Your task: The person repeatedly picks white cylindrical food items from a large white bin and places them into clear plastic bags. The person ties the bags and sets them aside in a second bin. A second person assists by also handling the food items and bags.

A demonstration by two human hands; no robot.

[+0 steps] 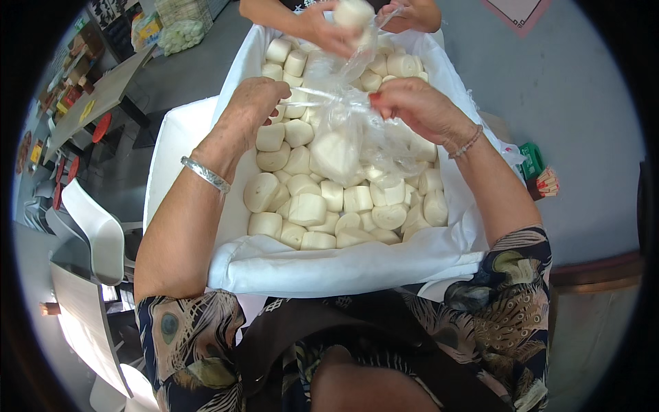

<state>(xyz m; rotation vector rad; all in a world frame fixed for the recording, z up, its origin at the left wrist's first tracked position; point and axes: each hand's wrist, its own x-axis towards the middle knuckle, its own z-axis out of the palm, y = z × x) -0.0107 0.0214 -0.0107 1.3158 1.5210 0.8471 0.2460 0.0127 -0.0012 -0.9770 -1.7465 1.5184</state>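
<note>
Many pale steamed buns [307,209] lie in a deep container lined with white cloth [329,268]. Above the buns, my left hand [260,105] pinches stretched strips of a clear plastic bag [337,136], and my right hand [417,109] grips the bag's gathered neck from the other side. The bag holds at least one bun and hangs over the pile. More crumpled clear plastic lies just right of it, partly hiding the buns below. At the container's far end, another person's hands [329,26] hold a bun, blurred, and a clear bag.
A white foam box wall [180,149] stands at the container's left. To the right are a green container [531,160] and a holder of red-tipped sticks [547,183]. Tables [100,92] with red stools and white chairs [98,232] stand at the left.
</note>
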